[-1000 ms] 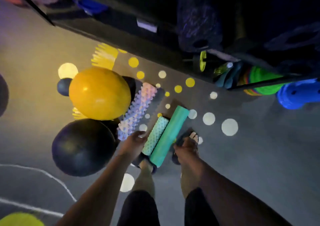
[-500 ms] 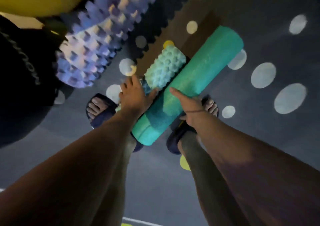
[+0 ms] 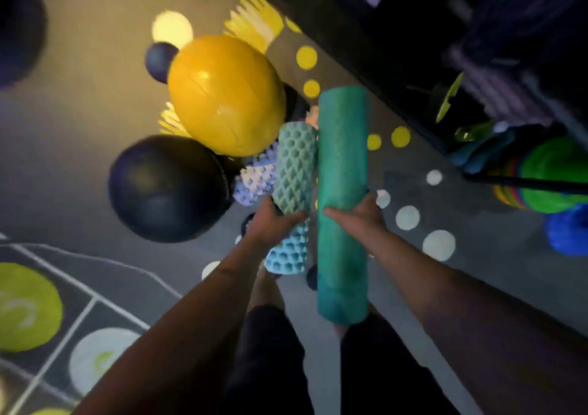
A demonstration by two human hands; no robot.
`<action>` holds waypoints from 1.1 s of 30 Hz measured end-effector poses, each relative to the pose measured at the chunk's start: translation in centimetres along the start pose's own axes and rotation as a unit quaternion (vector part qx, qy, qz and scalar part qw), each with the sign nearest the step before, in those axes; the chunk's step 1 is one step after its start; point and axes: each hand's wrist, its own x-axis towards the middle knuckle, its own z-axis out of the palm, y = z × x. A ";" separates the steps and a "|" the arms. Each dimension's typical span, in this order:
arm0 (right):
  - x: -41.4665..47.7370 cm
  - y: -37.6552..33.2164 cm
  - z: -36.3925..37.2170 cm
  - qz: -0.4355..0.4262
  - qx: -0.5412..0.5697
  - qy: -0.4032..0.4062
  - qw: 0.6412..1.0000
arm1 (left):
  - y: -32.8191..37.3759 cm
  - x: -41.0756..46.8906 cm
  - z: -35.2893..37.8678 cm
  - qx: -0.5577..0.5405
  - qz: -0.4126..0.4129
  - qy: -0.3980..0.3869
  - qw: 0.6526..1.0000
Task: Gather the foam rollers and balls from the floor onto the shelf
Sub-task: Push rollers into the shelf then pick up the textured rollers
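Observation:
My left hand (image 3: pixel 270 223) grips a short textured teal roller (image 3: pixel 294 172) lifted off the floor. My right hand (image 3: pixel 359 215) grips a long smooth green roller (image 3: pixel 342 191), held nearly upright beside it. Behind them a spiky lilac roller (image 3: pixel 254 180) lies on the floor, partly hidden. A yellow ball (image 3: pixel 226 96) and a large black ball (image 3: pixel 168 188) rest to the left, a small dark ball (image 3: pixel 159 61) behind the yellow one. The dark shelf (image 3: pixel 397 74) runs along the upper right.
Another dark ball (image 3: pixel 19 23) shows at the top left edge. Green and blue gear (image 3: pixel 556 185) sits under the shelf at right. The grey floor (image 3: pixel 79 102) carries painted dots and lines. My legs and feet are below the rollers.
Both rollers have come up off the floor in my hands, and my head has risen, so the balls and shelf are back in view.

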 end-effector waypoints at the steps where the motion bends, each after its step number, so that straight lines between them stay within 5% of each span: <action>1: -3.3 -2.8 -2.3 -0.030 -0.013 0.003 0.999 | 3.4 -4.0 -1.7 -0.026 0.011 0.010 1.000; 6: -18.4 -17.1 -13.5 -0.204 0.047 0.049 0.977 | 16.7 -16.3 -9.0 -0.098 0.148 0.076 0.981; 14: -33.0 -26.9 -25.7 -0.286 0.130 0.179 0.932 | 34.0 -32.3 -12.0 -0.161 0.381 0.033 0.910; 22: -41.0 -26.4 -38.6 -0.343 0.171 0.261 0.886 | 42.9 -41.5 -6.8 -0.118 0.499 -0.084 0.854; 33: -40.3 -18.0 -56.3 -0.292 0.304 0.357 0.834 | 54.2 -46.4 9.1 -0.068 0.462 -0.168 0.868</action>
